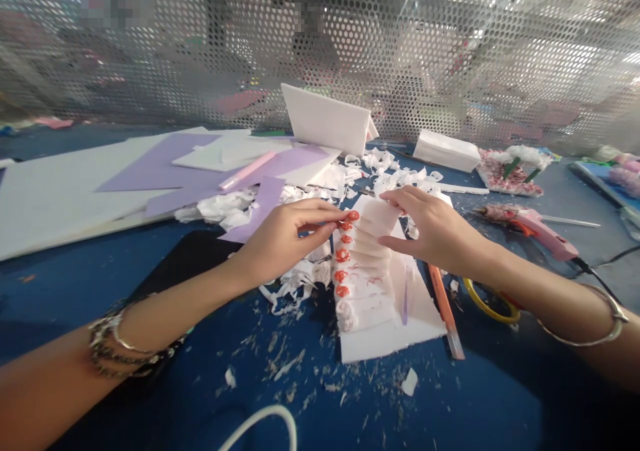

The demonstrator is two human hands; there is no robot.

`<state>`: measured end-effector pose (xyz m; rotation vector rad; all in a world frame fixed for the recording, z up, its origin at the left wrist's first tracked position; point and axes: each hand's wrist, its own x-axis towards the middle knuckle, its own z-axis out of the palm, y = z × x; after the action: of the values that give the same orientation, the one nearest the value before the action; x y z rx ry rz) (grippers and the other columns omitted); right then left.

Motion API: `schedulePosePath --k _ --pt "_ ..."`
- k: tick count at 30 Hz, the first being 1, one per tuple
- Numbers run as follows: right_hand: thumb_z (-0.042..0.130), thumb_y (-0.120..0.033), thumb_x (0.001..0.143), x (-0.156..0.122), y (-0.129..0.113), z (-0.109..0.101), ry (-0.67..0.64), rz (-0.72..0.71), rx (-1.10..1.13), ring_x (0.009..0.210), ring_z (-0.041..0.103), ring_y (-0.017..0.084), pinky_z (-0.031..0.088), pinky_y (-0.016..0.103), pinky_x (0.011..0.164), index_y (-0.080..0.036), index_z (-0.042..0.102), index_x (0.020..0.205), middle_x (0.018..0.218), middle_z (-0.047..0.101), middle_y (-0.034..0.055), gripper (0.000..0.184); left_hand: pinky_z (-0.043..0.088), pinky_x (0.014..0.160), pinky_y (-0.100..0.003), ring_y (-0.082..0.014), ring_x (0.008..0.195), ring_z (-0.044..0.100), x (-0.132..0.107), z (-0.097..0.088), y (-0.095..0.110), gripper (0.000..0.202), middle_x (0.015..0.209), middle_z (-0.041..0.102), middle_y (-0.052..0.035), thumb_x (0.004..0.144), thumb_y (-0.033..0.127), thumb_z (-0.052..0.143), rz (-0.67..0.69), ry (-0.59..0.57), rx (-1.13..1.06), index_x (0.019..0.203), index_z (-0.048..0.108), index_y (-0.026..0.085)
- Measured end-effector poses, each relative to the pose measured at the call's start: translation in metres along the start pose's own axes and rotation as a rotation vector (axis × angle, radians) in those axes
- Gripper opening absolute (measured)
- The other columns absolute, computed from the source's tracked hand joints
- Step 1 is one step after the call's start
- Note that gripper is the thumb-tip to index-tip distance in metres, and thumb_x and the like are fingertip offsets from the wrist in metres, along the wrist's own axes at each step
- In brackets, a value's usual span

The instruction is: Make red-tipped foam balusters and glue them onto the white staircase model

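A white board (367, 351) lies in front of me, with a row of white paper rolls (367, 284) side by side on it. Several rolls show red coils at their left ends; the nearest ends are plain white. My left hand (295, 234) pinches at the red end (353, 216) of the farthest roll. Over the right part of that same roll, my right hand (425, 224) has thumb and fingers spread apart, close to the white paper. Whether its fingertips touch the paper I cannot tell. A purple strip (405, 294) shows on the board.
An orange marker-like stick (445, 311) and a yellow tape ring (490, 304) lie right of the board. Beyond them is a pink glue gun (543, 231). Shredded white paper (230, 208) and purple sheets (160, 161) spread to the left. A perforated metal screen (225, 58) stands behind.
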<state>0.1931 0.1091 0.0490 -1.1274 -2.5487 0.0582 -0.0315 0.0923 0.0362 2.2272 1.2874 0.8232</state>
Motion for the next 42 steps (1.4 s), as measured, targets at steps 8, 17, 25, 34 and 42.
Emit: schedulePosePath --k 8,17,25,34,42 --pt "0.057 -0.037 0.077 -0.0006 -0.0001 0.0001 0.001 -0.010 0.000 0.091 0.055 0.022 0.047 0.035 0.076 -0.010 0.047 0.117 0.108 0.055 0.0122 0.048 0.048 0.074 -0.022 -0.0161 0.095 0.056 -0.0002 0.0003 -0.0048 0.029 0.108 0.058 -0.0063 0.085 0.027 0.047 -0.018 -0.050 -0.044 0.108 0.062 0.021" --pt "0.057 -0.038 0.077 -0.0006 0.0005 0.0008 0.010 -0.005 0.006 0.089 0.055 0.021 0.047 0.035 0.075 -0.010 0.047 0.116 0.105 0.056 0.0119 0.049 0.048 0.088 -0.029 -0.0179 0.103 0.056 -0.0039 -0.0007 -0.0036 0.026 0.108 0.063 -0.0057 0.083 0.026 0.048 -0.047 0.009 -0.052 0.103 0.065 0.020" --pt "0.056 -0.038 0.077 -0.0005 -0.0005 0.0003 -0.001 0.003 -0.007 0.091 0.055 0.021 0.046 0.035 0.076 -0.009 0.047 0.116 0.107 0.055 0.0123 0.049 0.043 0.092 -0.029 -0.0173 0.100 0.057 -0.0049 0.0006 -0.0052 0.026 0.107 0.063 -0.0070 0.083 0.025 0.048 0.085 0.029 0.087 0.102 0.065 0.017" --pt "0.056 -0.037 0.077 -0.0017 0.0001 0.0004 0.012 -0.012 -0.009 0.091 0.055 0.021 0.046 0.035 0.077 -0.011 0.048 0.116 0.107 0.056 0.0117 0.047 0.051 0.076 -0.024 -0.0172 0.095 0.058 -0.0029 0.0021 -0.0059 0.028 0.110 0.060 -0.0079 0.082 0.026 0.048 0.018 0.003 -0.002 0.104 0.063 0.018" --pt "0.057 -0.038 0.077 -0.0022 0.0001 0.0016 0.016 -0.004 -0.015 0.090 0.055 0.020 0.046 0.034 0.076 -0.009 0.048 0.116 0.104 0.056 0.0115 0.048 0.045 0.088 -0.028 -0.0176 0.102 0.055 -0.0033 0.0026 -0.0073 0.029 0.111 0.060 -0.0063 0.084 0.027 0.047 0.056 0.011 0.045 0.107 0.062 0.019"
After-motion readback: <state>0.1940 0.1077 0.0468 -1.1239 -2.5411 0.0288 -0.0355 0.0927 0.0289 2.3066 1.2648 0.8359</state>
